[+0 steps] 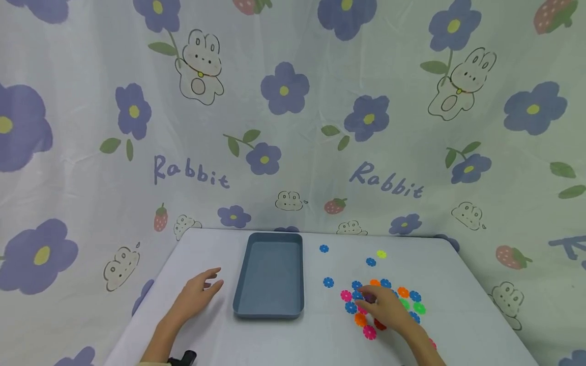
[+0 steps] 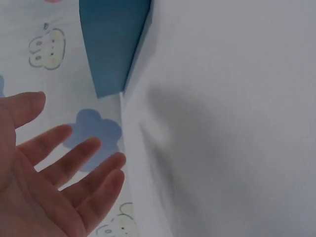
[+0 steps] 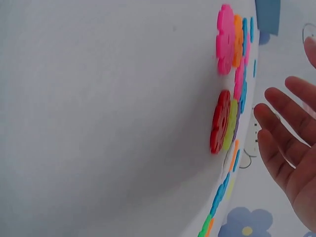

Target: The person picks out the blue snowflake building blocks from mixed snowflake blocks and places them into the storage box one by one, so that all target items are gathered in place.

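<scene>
Left hand (image 1: 194, 295): out to the left of the shallow grey-blue rectangular tray (image 1: 271, 277) and apart from it; the fingers are parted, loosely bent, with nothing in them. This spot probably serves to leave the tray's rims and base unblocked.
Right hand (image 1: 384, 307): well to the right of the tray, over the bunched discs, thumb and fingers apart. The right wrist view shows no disc in its grasp; whether a fingertip brushes one, I cannot tell. Its spread likely suits thin pieces, which offer little edge to pinch.
Disc in the gap: one purple notched plastic-looking disc (image 1: 369, 299), right of the tray, shows between the right thumb and fingers.
Other discs: a pink notched round disc (image 1: 369, 332) lies right of the tray and nearer the person than its near rim; a lime-yellow notched round disc (image 1: 382, 254) lies right of the tray's far half. Their flat shape presumably makes them rest broad side down.
Tray: between the two hands, open side up, seemingly so that either side can reach it.
</scene>
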`<move>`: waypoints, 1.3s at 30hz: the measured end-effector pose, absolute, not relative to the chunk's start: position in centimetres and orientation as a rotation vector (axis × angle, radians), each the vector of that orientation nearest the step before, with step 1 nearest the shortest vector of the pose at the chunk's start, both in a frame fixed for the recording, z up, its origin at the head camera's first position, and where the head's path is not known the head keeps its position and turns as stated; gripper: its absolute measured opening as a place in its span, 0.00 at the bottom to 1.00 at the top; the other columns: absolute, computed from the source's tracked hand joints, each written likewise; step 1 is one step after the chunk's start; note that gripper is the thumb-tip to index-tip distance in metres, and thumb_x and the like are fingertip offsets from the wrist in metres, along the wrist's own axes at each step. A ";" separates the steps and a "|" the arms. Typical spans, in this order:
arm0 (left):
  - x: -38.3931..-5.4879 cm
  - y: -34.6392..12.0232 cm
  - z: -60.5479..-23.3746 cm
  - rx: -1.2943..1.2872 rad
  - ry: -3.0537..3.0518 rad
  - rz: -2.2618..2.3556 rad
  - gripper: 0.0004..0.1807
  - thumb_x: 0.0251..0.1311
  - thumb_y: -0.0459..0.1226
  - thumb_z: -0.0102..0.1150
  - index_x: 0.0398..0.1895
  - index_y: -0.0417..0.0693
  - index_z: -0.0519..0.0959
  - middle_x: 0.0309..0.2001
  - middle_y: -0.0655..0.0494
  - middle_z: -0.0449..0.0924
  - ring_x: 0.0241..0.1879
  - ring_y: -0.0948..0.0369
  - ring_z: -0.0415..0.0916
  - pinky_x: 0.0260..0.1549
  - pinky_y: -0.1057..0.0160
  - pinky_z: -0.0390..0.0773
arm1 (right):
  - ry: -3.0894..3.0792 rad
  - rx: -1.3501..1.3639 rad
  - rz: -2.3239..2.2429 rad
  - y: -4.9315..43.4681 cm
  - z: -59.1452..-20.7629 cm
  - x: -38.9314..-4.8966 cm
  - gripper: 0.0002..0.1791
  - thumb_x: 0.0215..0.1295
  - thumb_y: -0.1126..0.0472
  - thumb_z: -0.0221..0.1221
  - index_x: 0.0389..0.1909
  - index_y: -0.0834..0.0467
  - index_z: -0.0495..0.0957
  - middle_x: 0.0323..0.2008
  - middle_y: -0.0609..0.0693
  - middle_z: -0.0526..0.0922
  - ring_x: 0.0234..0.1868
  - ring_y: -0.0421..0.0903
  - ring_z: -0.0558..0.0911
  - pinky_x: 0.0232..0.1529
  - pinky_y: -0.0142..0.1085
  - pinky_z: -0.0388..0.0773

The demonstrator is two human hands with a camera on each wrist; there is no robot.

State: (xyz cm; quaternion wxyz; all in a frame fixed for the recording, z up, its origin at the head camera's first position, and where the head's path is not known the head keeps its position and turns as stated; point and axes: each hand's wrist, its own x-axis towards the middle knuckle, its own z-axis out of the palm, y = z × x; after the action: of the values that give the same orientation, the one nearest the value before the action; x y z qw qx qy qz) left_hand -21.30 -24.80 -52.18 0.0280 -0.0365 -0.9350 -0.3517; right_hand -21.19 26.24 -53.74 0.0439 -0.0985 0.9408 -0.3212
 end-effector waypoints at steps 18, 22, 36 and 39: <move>-21.8 -23.0 -54.2 -0.010 -2.768 -1.423 0.24 0.69 0.41 0.56 0.65 0.43 0.72 0.54 0.42 0.77 0.42 0.53 0.79 0.34 0.61 0.79 | 2.800 -0.350 -1.146 22.8 -54.1 -22.6 0.21 0.62 0.50 0.66 0.53 0.55 0.81 0.41 0.43 0.82 0.39 0.43 0.78 0.35 0.31 0.79; -21.9 -22.7 -54.3 -0.010 -2.746 -1.465 0.23 0.69 0.40 0.56 0.64 0.42 0.72 0.54 0.42 0.77 0.39 0.55 0.80 0.30 0.64 0.78 | 2.821 -0.383 -1.168 22.3 -54.4 -23.4 0.19 0.63 0.51 0.65 0.52 0.55 0.81 0.40 0.44 0.83 0.37 0.43 0.79 0.33 0.30 0.79; -22.1 -21.8 -54.8 -0.023 -2.699 -1.553 0.21 0.70 0.39 0.55 0.64 0.44 0.73 0.52 0.43 0.77 0.37 0.57 0.80 0.32 0.62 0.80 | 2.952 -0.302 -1.151 20.0 -55.7 -24.7 0.17 0.59 0.52 0.69 0.45 0.55 0.83 0.34 0.44 0.82 0.31 0.42 0.76 0.28 0.30 0.77; -22.0 -21.7 -54.8 -0.019 -2.696 -1.571 0.21 0.70 0.39 0.55 0.65 0.44 0.73 0.53 0.44 0.77 0.37 0.57 0.80 0.32 0.62 0.81 | 2.968 -0.252 -1.153 19.6 -55.8 -24.8 0.15 0.58 0.53 0.69 0.44 0.55 0.83 0.33 0.44 0.82 0.33 0.42 0.77 0.30 0.31 0.77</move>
State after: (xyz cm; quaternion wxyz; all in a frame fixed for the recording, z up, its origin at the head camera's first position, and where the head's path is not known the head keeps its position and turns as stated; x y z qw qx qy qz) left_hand -22.01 -21.66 -54.77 0.0107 -0.0061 -0.8639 -0.5036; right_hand -24.80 19.65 -55.83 -0.0261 -0.0787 0.9289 -0.3608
